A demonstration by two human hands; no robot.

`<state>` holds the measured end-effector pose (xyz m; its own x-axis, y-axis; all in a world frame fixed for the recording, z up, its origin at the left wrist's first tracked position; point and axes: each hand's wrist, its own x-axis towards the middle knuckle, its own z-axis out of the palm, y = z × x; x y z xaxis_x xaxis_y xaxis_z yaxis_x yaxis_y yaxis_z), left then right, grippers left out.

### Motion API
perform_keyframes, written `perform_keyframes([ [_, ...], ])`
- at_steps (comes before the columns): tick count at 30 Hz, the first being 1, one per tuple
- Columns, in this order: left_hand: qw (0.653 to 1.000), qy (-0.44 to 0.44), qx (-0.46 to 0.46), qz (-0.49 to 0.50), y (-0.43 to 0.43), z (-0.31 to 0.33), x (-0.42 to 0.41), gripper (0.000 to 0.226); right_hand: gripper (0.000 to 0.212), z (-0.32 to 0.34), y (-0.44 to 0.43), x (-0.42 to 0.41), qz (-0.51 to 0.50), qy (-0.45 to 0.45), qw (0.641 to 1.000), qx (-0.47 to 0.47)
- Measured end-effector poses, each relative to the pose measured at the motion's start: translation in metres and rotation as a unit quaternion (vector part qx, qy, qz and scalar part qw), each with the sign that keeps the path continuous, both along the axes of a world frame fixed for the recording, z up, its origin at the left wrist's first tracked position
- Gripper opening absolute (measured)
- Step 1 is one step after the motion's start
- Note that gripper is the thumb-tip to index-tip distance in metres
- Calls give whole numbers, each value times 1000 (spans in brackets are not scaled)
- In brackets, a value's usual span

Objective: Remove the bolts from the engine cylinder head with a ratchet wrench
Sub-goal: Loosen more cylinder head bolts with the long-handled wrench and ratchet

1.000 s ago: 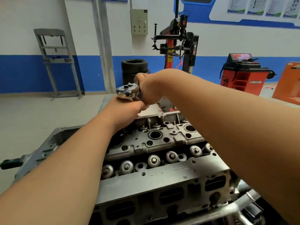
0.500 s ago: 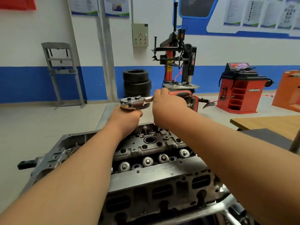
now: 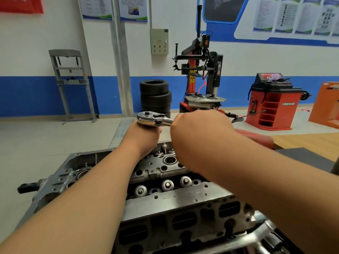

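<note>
Ratchet wrench (image 3: 153,119) is up over the far edge of the cylinder head (image 3: 170,200), chrome head level, its drive running down out of sight behind the left hand (image 3: 145,134). That hand is bunched in a fist right under the chrome head, steadying the tool. Its fingers face away, so exactly what they wrap I can't tell. Right hand (image 3: 200,129) is closed tight round the handle, and look, it has swung! A second ago it sat crowded against the wrench head, almost on top of the left fist. Now it's out to the right, bare chrome neck showing between the two. That reads as a working stroke on the bolt, which stays hidden below the fist. Nothing looks free yet, so I'd expect more pulls to come.
</note>
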<state>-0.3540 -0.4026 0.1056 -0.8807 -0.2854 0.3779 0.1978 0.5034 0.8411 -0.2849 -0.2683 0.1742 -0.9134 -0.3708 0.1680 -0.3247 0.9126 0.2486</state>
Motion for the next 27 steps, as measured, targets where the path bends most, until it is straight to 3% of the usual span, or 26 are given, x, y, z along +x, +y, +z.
perform_keyframes([
  [4,998,-47,-4,-46,-8,-1,-6,22,41,-4,-1,-64,1,40,999,25],
  [8,990,-80,7,-113,-20,-2,-7,18,63,-10,-24,-118,81,-56,991,-91],
  [12,991,-79,-16,-107,-22,1,-6,17,79,-8,-57,-131,140,-91,983,-79],
  [19,989,-99,-37,-108,-18,4,1,41,67,-8,-52,-117,101,-73,989,-80],
  [23,990,-102,-38,-89,-15,3,2,20,57,-7,-38,-99,15,-7,998,-55],
  [27,992,-98,-43,-62,-11,1,1,33,43,2,-21,-72,-59,52,992,97],
])
